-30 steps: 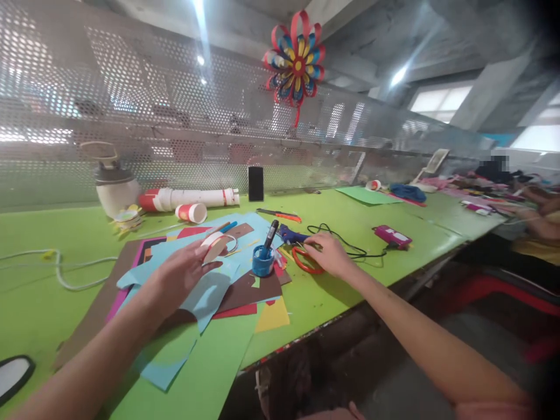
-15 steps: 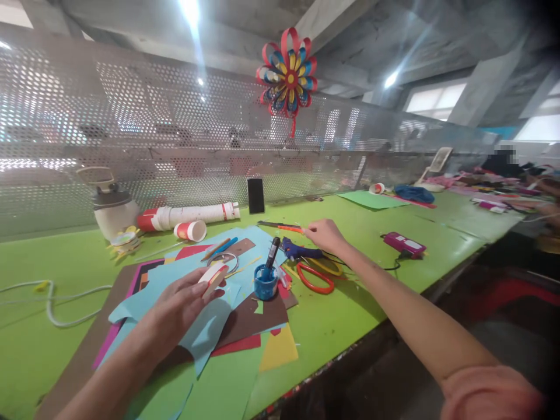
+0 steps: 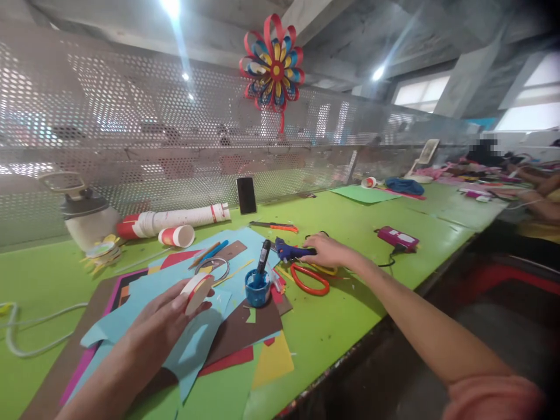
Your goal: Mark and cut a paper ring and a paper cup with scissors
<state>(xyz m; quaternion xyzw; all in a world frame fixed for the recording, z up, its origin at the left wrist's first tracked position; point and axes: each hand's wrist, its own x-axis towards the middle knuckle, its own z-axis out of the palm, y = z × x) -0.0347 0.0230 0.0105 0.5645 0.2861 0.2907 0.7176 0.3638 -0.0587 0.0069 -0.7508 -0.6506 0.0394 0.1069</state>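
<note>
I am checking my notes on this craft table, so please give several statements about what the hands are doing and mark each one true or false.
1. The left hand holds a small paper cup over the coloured paper sheets. True.
2. The right hand is on the blue glue gun. True.
3. The red scissors are in the right hand. False: they lie on the green table, just beside that hand.
4. The black phone lies flat on the table. False: it stands upright against the perforated metal screen.
5. A paper flower hangs on the screen. True.
</note>
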